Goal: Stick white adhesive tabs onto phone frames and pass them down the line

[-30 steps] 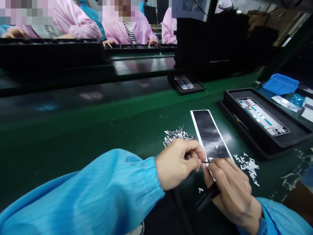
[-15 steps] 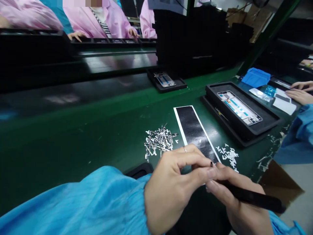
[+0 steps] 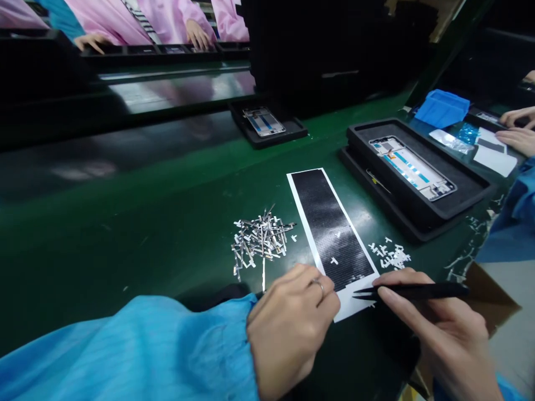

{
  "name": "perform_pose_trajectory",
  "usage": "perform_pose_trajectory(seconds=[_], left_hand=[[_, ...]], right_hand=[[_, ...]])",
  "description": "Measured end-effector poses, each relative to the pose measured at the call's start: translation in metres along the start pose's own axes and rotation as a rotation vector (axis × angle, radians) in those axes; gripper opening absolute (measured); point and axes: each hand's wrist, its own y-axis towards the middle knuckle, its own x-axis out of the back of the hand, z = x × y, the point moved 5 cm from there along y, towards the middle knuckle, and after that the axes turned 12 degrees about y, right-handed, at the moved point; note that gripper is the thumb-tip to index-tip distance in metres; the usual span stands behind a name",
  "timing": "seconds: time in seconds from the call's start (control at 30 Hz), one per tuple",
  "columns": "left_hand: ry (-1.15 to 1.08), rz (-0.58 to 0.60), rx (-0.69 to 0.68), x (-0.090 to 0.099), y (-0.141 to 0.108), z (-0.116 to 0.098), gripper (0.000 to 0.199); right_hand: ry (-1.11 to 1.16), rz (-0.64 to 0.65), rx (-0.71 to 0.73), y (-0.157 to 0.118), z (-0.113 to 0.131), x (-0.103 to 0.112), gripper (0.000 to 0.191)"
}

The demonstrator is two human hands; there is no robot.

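Green benchtop [image 3: 159, 223]: strips [image 3: 263, 236] and tray [image 3: 468, 184] flank a sheet [image 3: 324, 217], right grip [image 3: 449, 326] pinching tweezers [image 3: 422, 291] (left grip [image 3: 292, 323]: can't tell).

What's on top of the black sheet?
At least two small white pieces lie on the sheet. Tweezers in the right hand point over its white end. The left hand covers one edge; what's beneath can't be seen.

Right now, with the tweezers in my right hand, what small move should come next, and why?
Probably ease the tweezers towards the near edge of the black patch on the white sheet. Your right hand holds them, tips apart, over the sheet's bare near end, just short of that edge; your left hand is close by.
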Motion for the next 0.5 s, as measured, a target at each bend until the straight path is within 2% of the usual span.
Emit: perform_pose_trajectory(seconds=[0.1, 0.2, 0.37, 0.5], left_hand=[[0.126, -0.106, -0.14, -0.002, -0.002, -0.01, 0.031], [0.222, -0.188, -0.197, -0.004, 0.001, -0.014, 0.036], [0.257, -0.184, -0.269, -0.011, 0.014, -0.015, 0.034], [0.238, -0.153, -0.313, -0.017, 0.018, -0.014, 0.032]], right_hand=[[0.014, -0.038, -0.123, -0.003, -0.007, 0.001, 0.014], [-0.009, -0.065, -0.163, -0.003, -0.012, 0.007, 0.015], [-0.028, -0.209, -0.121, 0.002, -0.019, 0.021, 0.012], [-0.038, -0.299, -0.1, 0.002, -0.022, 0.022, 0.009]])
